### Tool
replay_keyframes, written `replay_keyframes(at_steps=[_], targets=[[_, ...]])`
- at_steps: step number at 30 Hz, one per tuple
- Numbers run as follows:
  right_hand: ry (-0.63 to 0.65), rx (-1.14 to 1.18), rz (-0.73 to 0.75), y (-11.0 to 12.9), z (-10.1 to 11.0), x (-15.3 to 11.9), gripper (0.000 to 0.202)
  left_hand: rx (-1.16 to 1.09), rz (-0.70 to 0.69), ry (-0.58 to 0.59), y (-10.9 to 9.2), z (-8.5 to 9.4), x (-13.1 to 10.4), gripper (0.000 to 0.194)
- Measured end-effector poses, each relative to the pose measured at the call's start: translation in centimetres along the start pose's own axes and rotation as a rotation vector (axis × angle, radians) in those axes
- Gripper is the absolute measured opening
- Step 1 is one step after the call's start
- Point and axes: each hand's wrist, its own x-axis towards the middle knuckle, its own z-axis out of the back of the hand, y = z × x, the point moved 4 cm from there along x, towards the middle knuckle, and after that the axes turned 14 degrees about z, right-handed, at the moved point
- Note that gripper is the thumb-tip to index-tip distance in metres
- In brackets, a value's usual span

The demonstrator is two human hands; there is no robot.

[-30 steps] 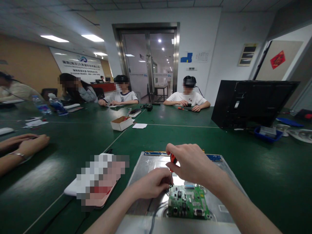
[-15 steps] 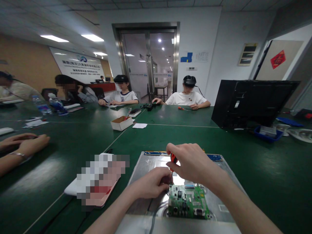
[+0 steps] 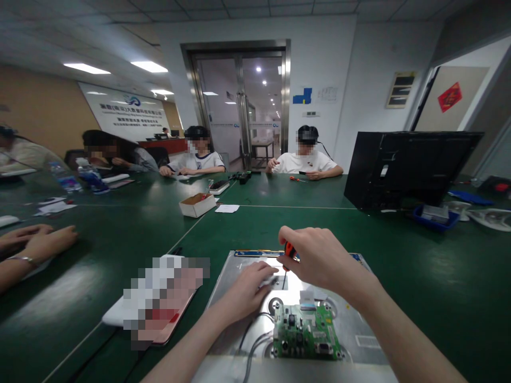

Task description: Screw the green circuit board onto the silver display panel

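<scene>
My right hand (image 3: 319, 258) is closed around a screwdriver with a red and black handle (image 3: 289, 251). Its thin shaft points down over a silver metal panel (image 3: 223, 324), above the far edge of a green circuit board (image 3: 307, 331). To the left, my left hand (image 3: 252, 290) hovers low over the panel with fingers stretched forward and thumb apart. Its fingertips are near the shaft, and a blurred dark patch beside them cannot be made out. A pale ribbon cable (image 3: 307, 301) rises from the board's far side, and grey wires (image 3: 250, 354) run off its left.
A white phone-like object and a pink one (image 3: 175, 324), partly pixelated, lie left of the panel. Beyond are a small open box (image 3: 197, 206) and a paper slip (image 3: 227, 208). A black monitor (image 3: 411, 170) and blue tray (image 3: 435, 219) stand right. Another person's hands (image 3: 43, 242) rest left.
Both hands have moved away from the board's edge. The screwdriver has lifted off and shifted slightly right, while my left fingers have opened from a pinch and stretched out.
</scene>
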Motion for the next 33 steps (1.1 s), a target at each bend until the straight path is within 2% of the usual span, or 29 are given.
replay_keyframes(at_steps=[6, 10, 24, 28, 31, 33], targets=[[0.002, 0.007, 0.001, 0.0, 0.1, -0.1, 0.013, 0.022, 0.039, -0.042, 0.4, -0.1, 0.1, 0.014], [0.003, 0.01, 0.0, -0.1, 0.0, 0.0, 0.013, 0.035, 0.028, -0.028, 0.2, -0.1, 0.2, 0.008], [0.006, 0.012, 0.005, 0.1, 0.5, -0.2, 0.015, 0.15, 0.077, 0.047, -0.1, 0.4, -0.1, 0.014], [0.002, 0.033, -0.005, 0.0, 1.2, -0.6, 0.016, 0.193, 0.083, 0.075, -1.2, 1.1, -1.2, 0.02], [-0.002, 0.042, -0.004, 0.3, 1.7, -0.9, 0.015, 0.185, 0.081, 0.108, -2.4, 1.4, -3.0, 0.021], [0.009, 0.059, 0.008, 0.6, 2.0, -1.0, 0.015, 0.102, 0.121, 0.165, -2.9, 1.3, -4.5, 0.022]])
